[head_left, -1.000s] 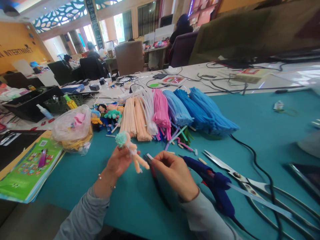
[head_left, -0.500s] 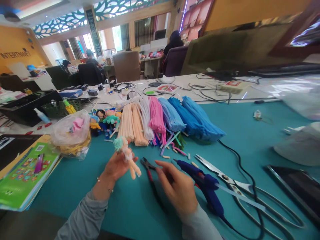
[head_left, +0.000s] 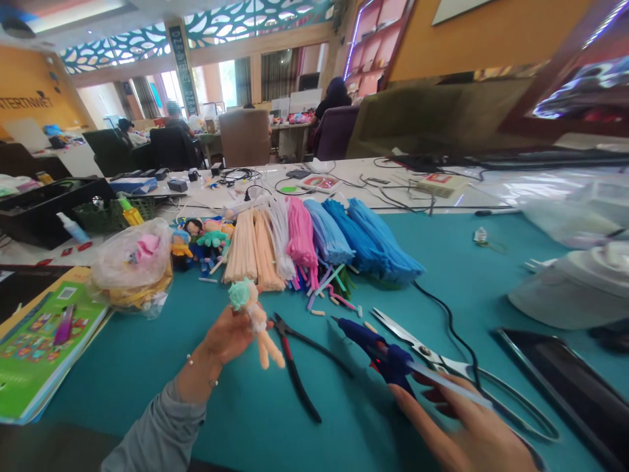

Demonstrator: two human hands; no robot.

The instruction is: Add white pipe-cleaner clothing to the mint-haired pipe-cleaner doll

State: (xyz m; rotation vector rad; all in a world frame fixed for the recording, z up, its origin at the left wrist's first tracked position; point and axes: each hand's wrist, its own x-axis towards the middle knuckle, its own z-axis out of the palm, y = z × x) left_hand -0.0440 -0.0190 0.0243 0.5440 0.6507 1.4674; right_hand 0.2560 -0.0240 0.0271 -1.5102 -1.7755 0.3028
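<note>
A small doll (head_left: 255, 319) with mint-green hair and a peach body is held in my left hand (head_left: 230, 335). My right hand (head_left: 462, 419) is at the handle of the dark blue glue gun (head_left: 376, 349), its thumb and fingers apart on either side of it; a clear glue stick sticks out of the gun's back. Pliers (head_left: 295, 367) with spread handles lie on the teal mat (head_left: 236, 419) between my hands. Large scissors (head_left: 427, 354) lie beyond the gun, their handles partly behind my right hand.
Bundles of peach, white, pink and blue stems (head_left: 319, 242) lie across the mat's back, with cut pieces before them. Small dolls (head_left: 211, 236) and a plastic bag (head_left: 135, 262) are left, beside a green book (head_left: 49, 341). A phone (head_left: 555, 387) and white pot (head_left: 574, 288) are right.
My right hand has moved right, from beside the pliers to the glue gun's handle. The pliers now show whole. The view has shifted slightly.
</note>
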